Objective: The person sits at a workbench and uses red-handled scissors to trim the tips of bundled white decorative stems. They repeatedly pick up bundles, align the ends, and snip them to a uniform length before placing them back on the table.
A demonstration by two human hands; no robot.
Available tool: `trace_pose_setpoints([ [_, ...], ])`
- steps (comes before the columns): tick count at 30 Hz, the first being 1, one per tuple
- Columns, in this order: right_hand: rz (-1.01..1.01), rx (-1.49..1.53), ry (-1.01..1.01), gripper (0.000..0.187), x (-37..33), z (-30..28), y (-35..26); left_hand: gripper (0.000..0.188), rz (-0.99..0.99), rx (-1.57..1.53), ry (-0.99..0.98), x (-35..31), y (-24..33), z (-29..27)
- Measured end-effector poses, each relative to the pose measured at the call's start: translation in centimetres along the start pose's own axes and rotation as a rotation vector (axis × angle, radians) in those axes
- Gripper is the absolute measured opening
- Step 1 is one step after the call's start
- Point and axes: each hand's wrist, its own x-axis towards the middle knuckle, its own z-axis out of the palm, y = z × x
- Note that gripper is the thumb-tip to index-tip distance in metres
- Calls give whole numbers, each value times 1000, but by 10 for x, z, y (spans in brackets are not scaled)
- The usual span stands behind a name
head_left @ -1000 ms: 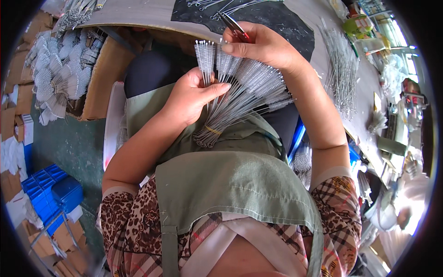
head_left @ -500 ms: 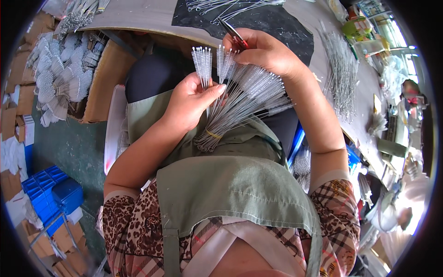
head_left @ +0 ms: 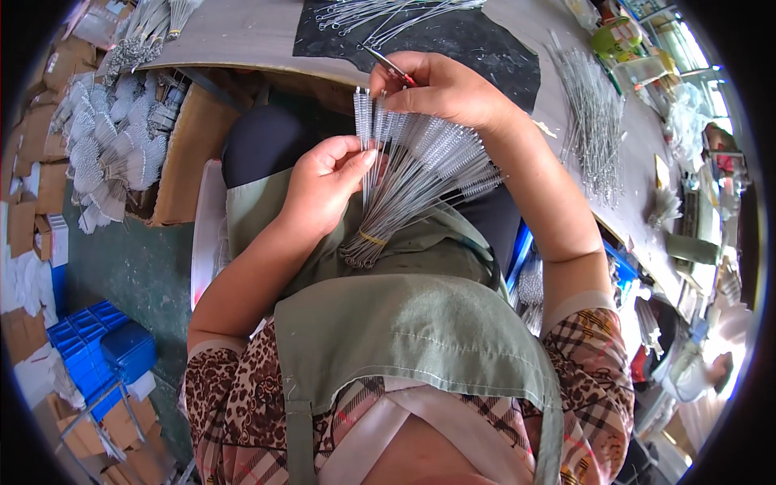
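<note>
A fanned bundle of thin wire brushes (head_left: 440, 149) with pale bristles lies over my lap, bound near its looped ends by a yellow band (head_left: 372, 238). At the bundle's left side my left hand (head_left: 323, 182) pinches a few brush stems between thumb and forefinger. Above, my right hand (head_left: 449, 93) reaches over the bristle ends, its fingers curled around a slim pointed metal tool (head_left: 392, 66) with a red handle. The tool points up and to the left. Right fingertips are at the brush tips and partly hide them.
Loose looped wires (head_left: 388, 20) lie on a black mat (head_left: 501, 61) on the table. More brushes (head_left: 590, 121) are piled at right. A cardboard box (head_left: 182, 149) with brush bundles (head_left: 113, 153) stands left, above blue crates (head_left: 97, 339) on the floor.
My right hand has moved slightly left with the tool. Brushes that stood apart in my left hand now sit closer to the bundle, and its grip has shifted.
</note>
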Motion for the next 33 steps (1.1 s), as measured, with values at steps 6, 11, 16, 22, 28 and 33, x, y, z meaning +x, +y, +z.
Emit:
trace_pose_setpoints([
  [6, 90, -132, -57, 14, -1, -6, 0, 13, 49, 71, 34, -1, -3, 4],
  [11, 18, -12, -12, 16, 0, 1, -3, 8, 18, 1, -32, 1, -2, 0],
  [16, 51, 41, -56, 21, 1, -4, 7, 7, 17, -20, -17, 3, -5, 2],
  [22, 17, 83, -1, 21, 3, -4, 10, 9, 36, -105, 1, 3, -8, -3],
  [28, 33, -7, 41, 22, 3, -4, 10, 7, 25, -37, 65, -1, -2, 4],
  [33, 84, -24, 26, 25, 7, -4, 2, 12, 15, -144, 61, 1, -2, 2],
])
